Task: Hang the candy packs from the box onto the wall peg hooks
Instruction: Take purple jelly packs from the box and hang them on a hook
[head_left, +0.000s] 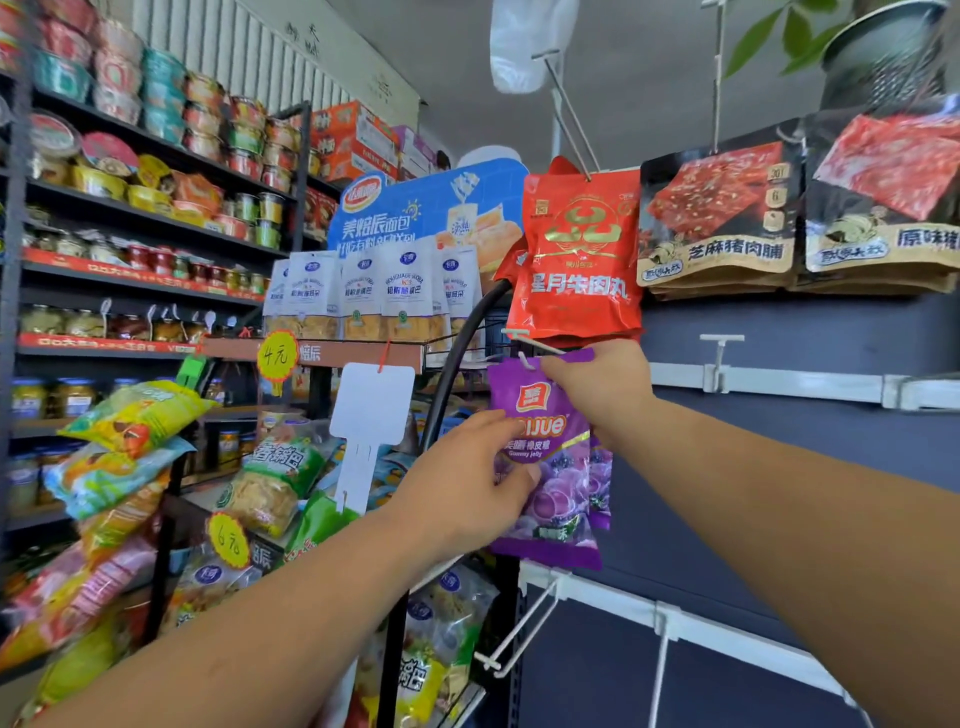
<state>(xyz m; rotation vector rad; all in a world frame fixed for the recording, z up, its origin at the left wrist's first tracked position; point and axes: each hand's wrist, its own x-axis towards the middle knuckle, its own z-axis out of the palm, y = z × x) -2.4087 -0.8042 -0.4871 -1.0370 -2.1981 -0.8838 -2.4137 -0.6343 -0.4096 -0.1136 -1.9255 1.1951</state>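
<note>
L grip (462, 488) holds purple candy pack (558, 462) mid-body, R grip (602, 384) pinches its top by white peg hook (530, 345).

Both bare arms reach up and forward. The left arm (234, 639) stretches in from the bottom left, and the right arm (805, 493) stretches in from the right side, a bit higher. The left hand (465, 483) shows its back, and its thumb and curled fingers hold the middle of the purple candy pack (550, 415) by its left edge, while the right hand (602, 387) is just above it, with its fingers bent and pinching the top of the same pack.
</note>
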